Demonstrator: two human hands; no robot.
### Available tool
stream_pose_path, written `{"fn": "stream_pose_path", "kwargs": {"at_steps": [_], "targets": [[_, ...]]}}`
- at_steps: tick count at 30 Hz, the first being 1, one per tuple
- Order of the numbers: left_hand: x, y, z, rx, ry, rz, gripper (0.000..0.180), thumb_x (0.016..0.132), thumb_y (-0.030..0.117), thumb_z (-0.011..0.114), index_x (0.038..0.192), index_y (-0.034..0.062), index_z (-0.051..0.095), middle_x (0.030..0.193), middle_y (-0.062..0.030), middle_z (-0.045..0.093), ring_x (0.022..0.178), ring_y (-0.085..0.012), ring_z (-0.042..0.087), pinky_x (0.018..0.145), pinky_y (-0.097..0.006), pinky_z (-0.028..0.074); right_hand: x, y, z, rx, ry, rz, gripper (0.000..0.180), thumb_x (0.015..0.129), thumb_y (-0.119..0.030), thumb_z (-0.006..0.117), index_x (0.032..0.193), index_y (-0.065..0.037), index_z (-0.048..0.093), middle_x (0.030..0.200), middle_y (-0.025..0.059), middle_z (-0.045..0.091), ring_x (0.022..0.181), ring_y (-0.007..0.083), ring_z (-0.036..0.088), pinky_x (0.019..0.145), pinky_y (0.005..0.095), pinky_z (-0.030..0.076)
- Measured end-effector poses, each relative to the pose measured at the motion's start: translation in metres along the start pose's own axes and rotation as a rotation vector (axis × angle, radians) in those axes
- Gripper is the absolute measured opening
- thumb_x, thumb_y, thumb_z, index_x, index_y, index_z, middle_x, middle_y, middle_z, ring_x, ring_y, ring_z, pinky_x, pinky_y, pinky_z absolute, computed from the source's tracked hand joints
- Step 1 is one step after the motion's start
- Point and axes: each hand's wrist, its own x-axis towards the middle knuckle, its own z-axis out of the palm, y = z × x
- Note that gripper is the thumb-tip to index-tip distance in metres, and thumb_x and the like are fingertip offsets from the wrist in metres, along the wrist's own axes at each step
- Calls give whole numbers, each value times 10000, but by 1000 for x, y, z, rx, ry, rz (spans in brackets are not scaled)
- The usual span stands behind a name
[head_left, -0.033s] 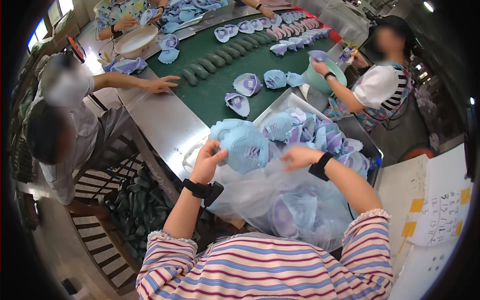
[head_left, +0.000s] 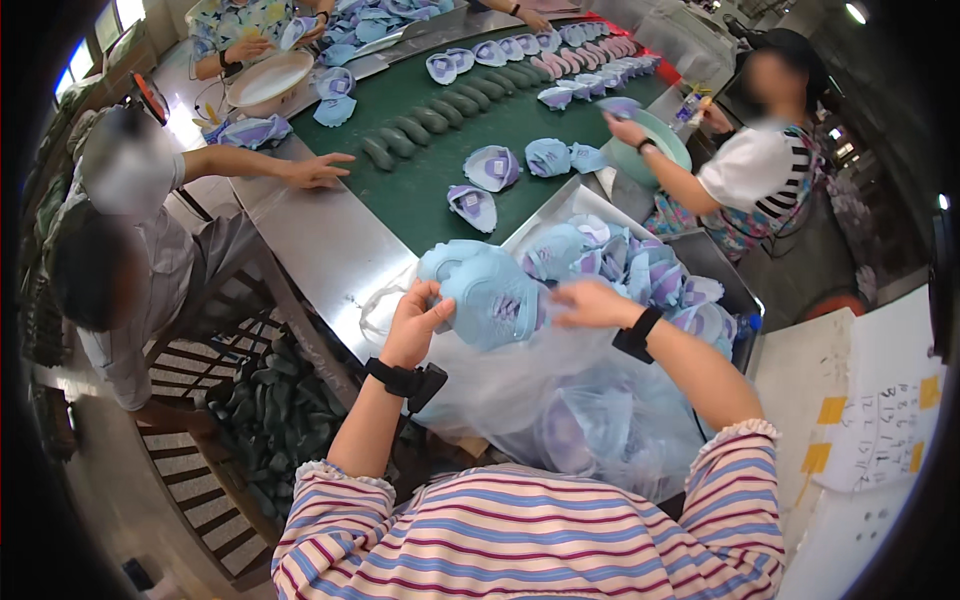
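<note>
Head view: the left hand (head_left: 408, 325) and right hand (head_left: 590, 303), both bare, work in front of the body on either side of a light-blue, curved shoe upper with purple crisscross lacing (head_left: 495, 298).
Left hand's grip: nearly closed, with the thumb over the near face and the fingers curled at the left edge, pinching the upper.
Right hand's spread: partly curled and blurred, fingers pointing left at the upper's right edge; whether they touch it I cannot tell.
Upper's look: smooth and pale blue, rounded, with a raised curved line across it; a second blue layer seems to lie behind it at upper left.
Upper's place: raised between the hands, above a see-through, crumpled plastic bag (head_left: 480, 385) and just left of a silver metal tray (head_left: 540, 214).
Bag: spread before the torso, blue and purple pieces showing through its right part.
Tray: heaped with loose blue-and-purple uppers (head_left: 655, 275).
Worktop: a flat green surface (head_left: 400, 200) with a slanting row of dark green, foot-shaped forms (head_left: 430, 121).
</note>
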Motion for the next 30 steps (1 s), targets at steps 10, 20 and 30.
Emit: {"fn": "stream_pose_path", "kwargs": {"at_steps": [10,20,30], "targets": [[18,8,9,-236,19,178,156,908,31,545,1044,13,621,1166,-31,515,1045,-146,510,924,-282,424,-20,-44,35,812,-9,-488,1109,646,-124,806,1491,-153,87,1476,83,266,1216,239,460,1046,354,333],[54,26,67,766,-88,249,336,827,148,674,1095,-27,570,1104,-66,574,990,-140,537,855,-279,439,9,-44,33,796,476,-119,909,865,-396,637,1468,-21,70,1409,189,339,1205,278,449,936,348,427],[156,13,13,626,-75,40,472,869,159,590,1301,33,444,1174,-152,568,1099,-239,544,887,-333,452,4,-14,63,-276,-67,-140,653,831,-361,635,1369,-73,402,1219,190,568,1122,315,544,933,367,432]]}}
